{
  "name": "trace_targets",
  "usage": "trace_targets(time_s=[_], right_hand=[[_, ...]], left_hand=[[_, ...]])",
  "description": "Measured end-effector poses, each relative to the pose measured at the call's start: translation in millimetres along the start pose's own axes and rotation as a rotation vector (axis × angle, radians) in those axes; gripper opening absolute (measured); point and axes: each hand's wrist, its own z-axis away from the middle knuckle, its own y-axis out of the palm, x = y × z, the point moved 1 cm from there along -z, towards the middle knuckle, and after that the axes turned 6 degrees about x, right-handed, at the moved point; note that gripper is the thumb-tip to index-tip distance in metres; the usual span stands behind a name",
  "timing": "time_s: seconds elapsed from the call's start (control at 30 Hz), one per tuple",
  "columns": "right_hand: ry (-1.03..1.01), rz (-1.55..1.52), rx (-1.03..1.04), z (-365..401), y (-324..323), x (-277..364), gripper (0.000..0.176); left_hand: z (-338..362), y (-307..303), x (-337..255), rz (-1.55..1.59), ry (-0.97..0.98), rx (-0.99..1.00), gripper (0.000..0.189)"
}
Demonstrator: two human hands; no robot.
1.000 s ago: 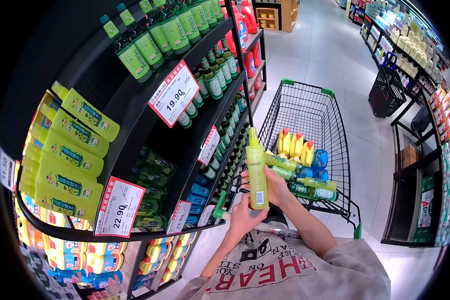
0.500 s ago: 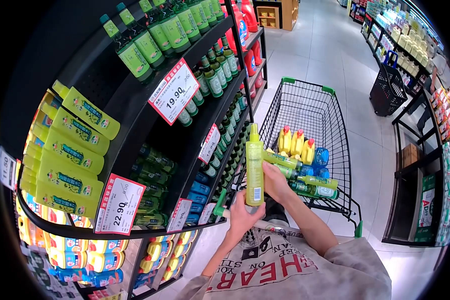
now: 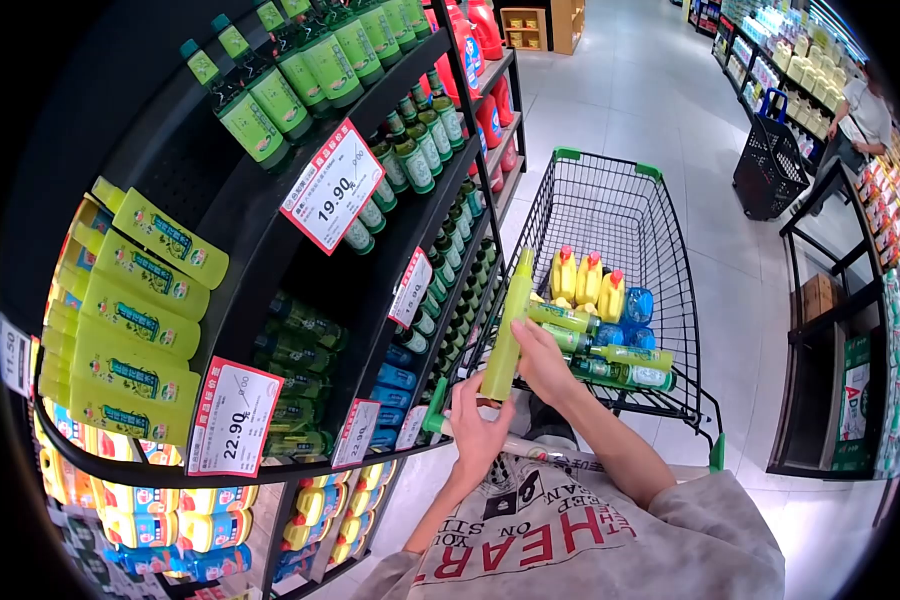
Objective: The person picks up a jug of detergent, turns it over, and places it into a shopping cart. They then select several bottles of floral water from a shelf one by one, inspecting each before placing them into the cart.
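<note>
A yellow-green spray bottle [image 3: 508, 335] is held upright with a slight tilt, its cap at the top, in front of my body. My left hand [image 3: 478, 420] grips its base. Higher up, my right hand [image 3: 540, 360] holds its right side. Just beyond is a wire shopping cart [image 3: 660, 240] with green corners, holding yellow bottles with red caps [image 3: 587, 283], blue bottles [image 3: 637, 306] and several green bottles [image 3: 625, 374]. Similar yellow-green bottles [image 3: 135, 325] lie stacked on the shelf at the left.
Black shelving [image 3: 260, 250] with green bottles and price tags [image 3: 235, 417] curves along the left. A black basket [image 3: 772, 165] with a blue handle stands on the floor at the right. A person [image 3: 863, 120] is by the right-hand shelves. Red bottles [image 3: 460, 60] stand behind the left shelves.
The spray bottle has turned, so its back label with the barcode no longer shows, and it leans more to the right. The person at the right has come further into view.
</note>
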Motion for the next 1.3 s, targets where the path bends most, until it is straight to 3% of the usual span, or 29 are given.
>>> trace_targets(time_s=[0.1, 0.23, 0.63, 0.77, 0.9, 0.97, 1.03, 1.1, 1.13, 1.2, 1.27, 1.3], right_hand=[[0.011, -0.099, 0.005, -1, -2, -4, 0.039], [0.098, -0.423, -0.025, -5, -5, -4, 0.043], [0.032, -0.348, 0.120, -3, -6, 7, 0.047], [-0.124, -0.240, 0.175, -4, -16, 28, 0.049], [-0.319, 0.032, 0.075, -10, -43, 82, 0.045], [-0.301, 0.550, -0.144, -12, -74, 108, 0.043], [-0.274, 0.669, -0.155, -10, -105, 124, 0.048], [-0.292, 1.404, -0.215, -16, -176, 113, 0.055], [-0.291, 1.407, -0.217, -11, -197, 111, 0.055], [0.064, 1.812, -0.196, 3, -235, 105, 0.061], [0.298, 1.862, -0.164, 18, -285, 90, 0.062], [0.302, 1.861, -0.165, 24, -296, 85, 0.062]], left_hand=[[0, 0, 1, -0.091, 0.135, -0.024, 0.051], [5, 5, 13, 0.044, 0.047, -0.036, 0.049], [1, 0, 8, 0.090, -0.020, 0.012, 0.030], [-2, -2, 3, 0.014, 0.008, 0.001, 0.020], [-1, 1, 9, 0.105, -0.034, 0.029, 0.019], [-1, 2, 9, 0.089, 0.013, 0.086, 0.019], [0, 3, 10, 0.085, 0.024, 0.112, 0.019], [0, 3, 10, 0.065, 0.018, 0.160, 0.018], [-1, 3, 11, 0.069, 0.018, 0.161, 0.018], [-1, 2, 14, 0.064, 0.010, 0.163, 0.020], [-2, 1, 14, 0.073, -0.001, 0.168, 0.019], [-4, 1, 14, 0.078, -0.012, 0.175, 0.018]])
